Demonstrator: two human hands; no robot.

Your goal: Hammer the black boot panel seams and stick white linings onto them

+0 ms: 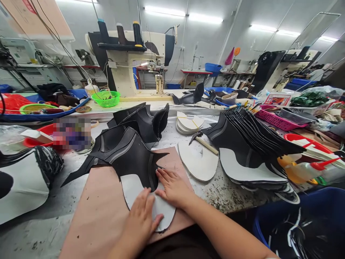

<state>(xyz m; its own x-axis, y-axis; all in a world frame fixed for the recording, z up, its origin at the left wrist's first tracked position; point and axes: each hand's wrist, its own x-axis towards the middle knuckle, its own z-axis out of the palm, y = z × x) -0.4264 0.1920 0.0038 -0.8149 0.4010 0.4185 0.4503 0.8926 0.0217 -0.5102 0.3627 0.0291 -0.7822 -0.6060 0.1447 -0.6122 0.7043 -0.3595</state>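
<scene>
A black cut piece [134,154] with a white lining patch [130,183] along its near edge lies on a pinkish-brown sheet [94,208]. Pressed on the white patch is my left hand [141,216], its fingers spread flat. My right hand [172,187] rests flat with fingers extended where the black part meets the white patch, to the right of my left hand. Behind the piece, more black pieces [145,122] stand in a loose pile. White half-oval pieces [198,163] lie to the right, with a hammer [206,144] across them.
A stack of black pieces [242,140] with white patches stands at the right, another stack [24,187] at the left. Beyond the worktop is a sewing machine [121,68]. A glue bottle [304,171] and a blue bin [304,216] are at the right.
</scene>
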